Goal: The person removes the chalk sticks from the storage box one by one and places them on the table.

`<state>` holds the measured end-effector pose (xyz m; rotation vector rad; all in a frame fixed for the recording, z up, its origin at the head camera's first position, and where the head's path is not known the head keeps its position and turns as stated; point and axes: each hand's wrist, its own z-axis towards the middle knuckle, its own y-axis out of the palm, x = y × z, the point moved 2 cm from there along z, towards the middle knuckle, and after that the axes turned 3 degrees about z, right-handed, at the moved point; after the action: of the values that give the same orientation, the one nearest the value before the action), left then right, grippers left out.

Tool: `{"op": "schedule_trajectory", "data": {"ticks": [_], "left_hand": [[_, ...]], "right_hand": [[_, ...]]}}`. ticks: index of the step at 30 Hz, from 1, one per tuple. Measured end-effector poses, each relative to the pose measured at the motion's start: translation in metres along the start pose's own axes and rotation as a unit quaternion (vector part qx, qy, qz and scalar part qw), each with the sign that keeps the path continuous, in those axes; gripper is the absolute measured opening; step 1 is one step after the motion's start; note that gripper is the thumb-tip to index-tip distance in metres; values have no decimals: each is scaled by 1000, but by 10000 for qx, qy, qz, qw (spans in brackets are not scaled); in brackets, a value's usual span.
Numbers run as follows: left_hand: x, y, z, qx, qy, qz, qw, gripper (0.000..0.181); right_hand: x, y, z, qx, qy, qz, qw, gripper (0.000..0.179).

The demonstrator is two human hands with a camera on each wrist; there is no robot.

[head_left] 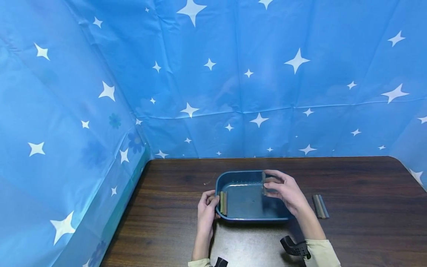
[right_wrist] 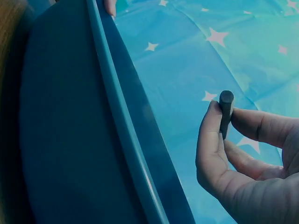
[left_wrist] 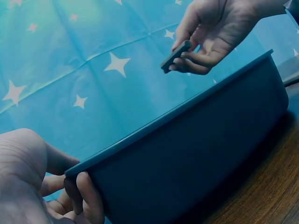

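A dark blue rectangular plastic tray (head_left: 253, 220) with rounded corners sits on the table. My left hand (head_left: 205, 213) grips its left rim, thumb over the edge and fingers against the outer wall. Over the tray's right part, my right hand (head_left: 288, 192) pinches a short dark grey stick (right_wrist: 226, 106) between thumb and fingertips. In the left wrist view that stick is above the rim. Inside the tray, along the left wall, lie several similar sticks (head_left: 223, 203) in yellowish green and brown.
On the dark wooden table (head_left: 367, 193), right of the tray, several grey and bluish sticks (head_left: 320, 206) lie side by side. A blue star-patterned cloth (head_left: 267, 92) hangs behind the table and along its left side. Black straps (head_left: 295, 247) are around the wrists.
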<state>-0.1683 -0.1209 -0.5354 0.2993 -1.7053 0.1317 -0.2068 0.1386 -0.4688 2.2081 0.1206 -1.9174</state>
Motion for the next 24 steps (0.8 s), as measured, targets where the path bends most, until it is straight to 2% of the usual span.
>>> {"op": "schedule_trajectory", "data": {"ticks": [15, 24], "left_hand": [[-1, 0, 1, -17, 85, 39, 10000, 32], [-1, 0, 1, -12, 144, 37, 9999, 32]], "right_hand": [[1, -34, -11, 132, 49, 265, 9995, 60], [4, -54, -18, 416, 157, 110, 9990, 59]]}}
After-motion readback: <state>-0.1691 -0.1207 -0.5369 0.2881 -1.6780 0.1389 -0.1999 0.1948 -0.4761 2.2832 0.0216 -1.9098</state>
